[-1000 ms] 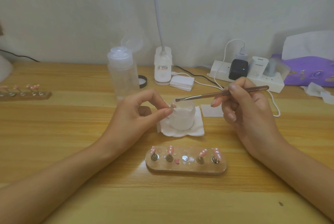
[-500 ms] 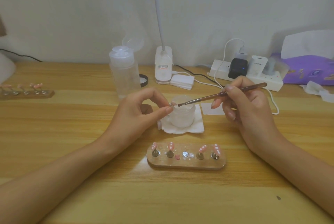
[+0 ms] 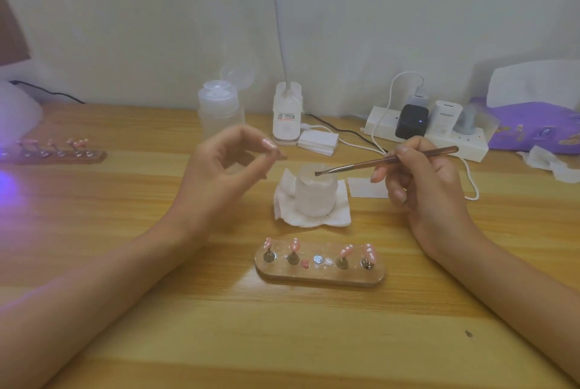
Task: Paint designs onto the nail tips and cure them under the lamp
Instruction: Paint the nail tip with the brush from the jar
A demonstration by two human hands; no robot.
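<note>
- Our left hand [image 3: 226,169] hovers above the surface [image 3: 282,341], thumb and forefinger pinched on a small tip [image 3: 280,155]; blur hides its detail.
- Our right hand [image 3: 430,191] grips a thin brush [image 3: 386,162] like a pen, its bristles at the mouth of a frosted jar [image 3: 315,197].
- That jar stands on a folded white tissue [image 3: 314,220].
- Nearest us, between our forearms, a wooden holder [image 3: 320,274] carries four pink nail tips [image 3: 295,246] on metal pegs.
- Far left we see a second holder [image 3: 59,156] of pink tips beside the curing lamp [image 3: 15,118], where violet light falls.
- Behind the jar, along the wall, stand a clear bottle [image 3: 221,112] with its lid flipped up, a white lamp base [image 3: 287,118] and a power strip [image 3: 430,137].
</note>
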